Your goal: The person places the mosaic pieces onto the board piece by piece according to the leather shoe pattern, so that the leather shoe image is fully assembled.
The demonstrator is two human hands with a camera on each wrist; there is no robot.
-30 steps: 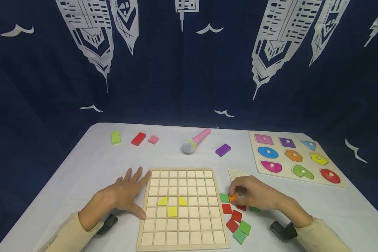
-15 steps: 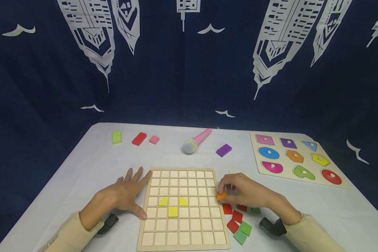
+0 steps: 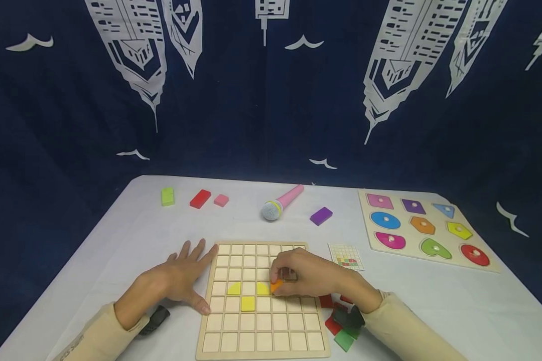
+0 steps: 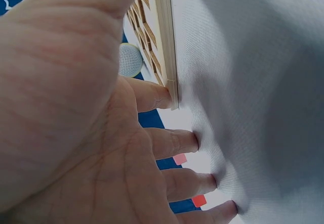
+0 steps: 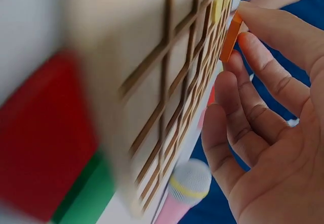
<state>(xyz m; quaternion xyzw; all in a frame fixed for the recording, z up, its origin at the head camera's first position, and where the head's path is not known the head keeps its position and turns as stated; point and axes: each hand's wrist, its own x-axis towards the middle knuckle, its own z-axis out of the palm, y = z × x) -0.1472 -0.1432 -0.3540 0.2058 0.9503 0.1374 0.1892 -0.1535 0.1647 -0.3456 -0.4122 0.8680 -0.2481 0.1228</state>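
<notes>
A wooden grid board (image 3: 247, 342) lies on the white table, with a yellow square tile (image 3: 248, 304) and two yellow rounded tiles, one of them the left rounded tile (image 3: 234, 289), in its cells. My right hand (image 3: 308, 275) is over the board's middle and pinches an orange tile (image 3: 277, 286) between thumb and finger, beside the right rounded tile. In the right wrist view the orange tile (image 5: 231, 37) stands tilted at the grid. Spread and straight-fingered, my left hand (image 3: 178, 278) rests at the board's left edge; its index finger touches that edge (image 4: 171, 82).
Red and green tiles, such as a green tile (image 3: 344, 340), lie right of the board, partly hidden by my right wrist. Behind them is a small pattern card (image 3: 347, 256). Farther back are a toy microphone (image 3: 281, 203), a purple block (image 3: 321, 216) and a shape puzzle (image 3: 426, 228).
My right hand has carried the orange tile leftward from the loose tiles to over the board. The pattern card has come into fuller view. My left hand has stayed in place.
</notes>
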